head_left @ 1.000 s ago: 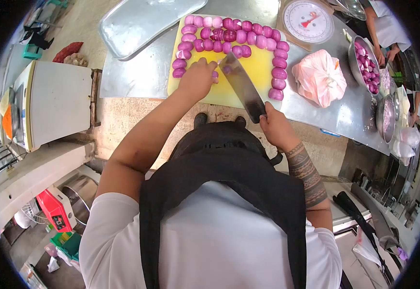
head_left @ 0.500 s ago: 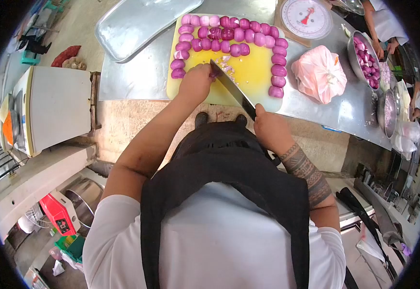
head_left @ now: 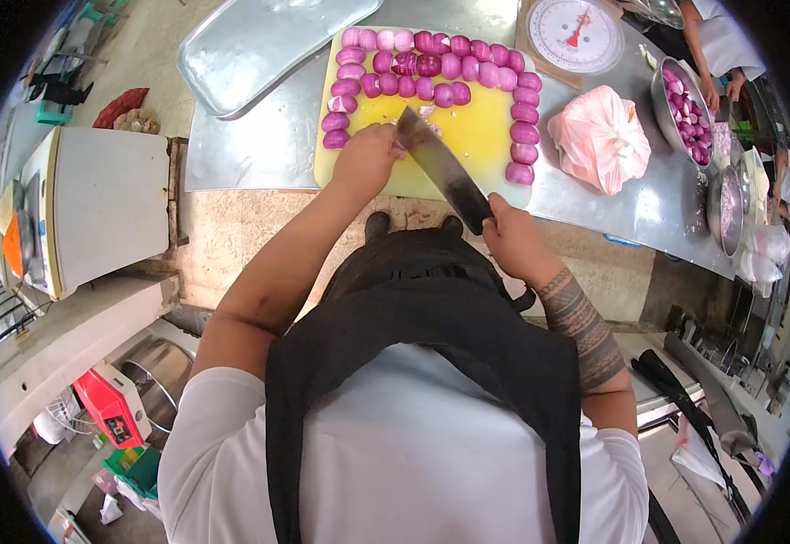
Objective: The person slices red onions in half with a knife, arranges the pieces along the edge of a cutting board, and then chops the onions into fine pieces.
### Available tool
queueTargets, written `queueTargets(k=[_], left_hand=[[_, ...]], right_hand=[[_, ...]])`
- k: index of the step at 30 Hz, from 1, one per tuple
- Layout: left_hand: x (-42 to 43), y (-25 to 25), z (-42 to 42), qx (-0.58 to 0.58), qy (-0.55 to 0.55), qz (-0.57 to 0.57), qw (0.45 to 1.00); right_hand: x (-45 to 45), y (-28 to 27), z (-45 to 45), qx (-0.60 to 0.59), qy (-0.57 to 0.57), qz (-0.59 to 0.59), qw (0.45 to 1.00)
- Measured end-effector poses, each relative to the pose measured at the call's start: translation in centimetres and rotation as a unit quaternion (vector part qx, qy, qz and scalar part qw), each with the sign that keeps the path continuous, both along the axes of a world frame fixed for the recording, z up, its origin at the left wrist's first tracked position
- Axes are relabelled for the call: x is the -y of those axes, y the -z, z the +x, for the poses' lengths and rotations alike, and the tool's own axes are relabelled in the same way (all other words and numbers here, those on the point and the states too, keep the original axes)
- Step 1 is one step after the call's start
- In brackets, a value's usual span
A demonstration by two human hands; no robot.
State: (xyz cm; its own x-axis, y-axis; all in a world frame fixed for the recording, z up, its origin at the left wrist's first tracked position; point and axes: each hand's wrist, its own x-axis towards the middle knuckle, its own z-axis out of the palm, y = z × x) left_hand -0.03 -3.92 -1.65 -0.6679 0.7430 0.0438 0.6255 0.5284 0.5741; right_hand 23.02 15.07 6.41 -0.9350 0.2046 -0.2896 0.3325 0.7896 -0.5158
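My right hand (head_left: 515, 240) is wrapped round the handle of a wide-bladed kitchen knife (head_left: 445, 168). The blade slants up and left, its flat side turned towards me, with the tip near the fingers of my left hand (head_left: 368, 159). Those fingers are closed on a red onion (head_left: 399, 145), of which only a sliver shows. Beneath is a yellow cutting board (head_left: 481, 127). Peeled red onions (head_left: 450, 66) stand in rows along its top and sides. Small chopped bits (head_left: 427, 111) lie by the blade, partly hidden by it.
On the metal table (head_left: 250, 150) are a tray (head_left: 273, 45), a dial scale (head_left: 576, 36), a tied pinkish plastic bag (head_left: 600, 140) and a steel bowl (head_left: 667, 118) of onions. Another bowl (head_left: 728, 213) stands nearer the right edge. Another person's hands (head_left: 726, 91) are at the far right.
The knife has tipped so more of its blade face shows, and it covers more of the chopped bits. My right hand has shifted slightly right. My left hand has barely moved.
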Motion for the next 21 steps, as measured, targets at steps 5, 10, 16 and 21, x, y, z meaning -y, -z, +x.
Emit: queueTargets(k=[5, 10, 16, 21], left_hand=[[0.4, -0.1, -1.1, -0.065, 0.088, 0.072, 0.991], [-1.2, 0.3, -1.1, -0.023, 0.047, -0.050, 0.997], [-1.3, 0.4, -0.6, -0.035, 0.021, -0.058, 0.998], [-0.7, 0.6, -0.9, -0.035, 0.047, -0.047, 0.997]], right_hand=[[-0.1, 0.6, 0.3, 0.027, 0.051, 0.028, 0.998], [1.4, -2.1, -0.6, 0.071, 0.016, 0.098, 0.993], [1.8, -1.1, -0.1, 0.037, 0.009, 0.104, 0.994], [2.2, -1.0, 0.3, 0.015, 0.007, 0.109, 0.994]])
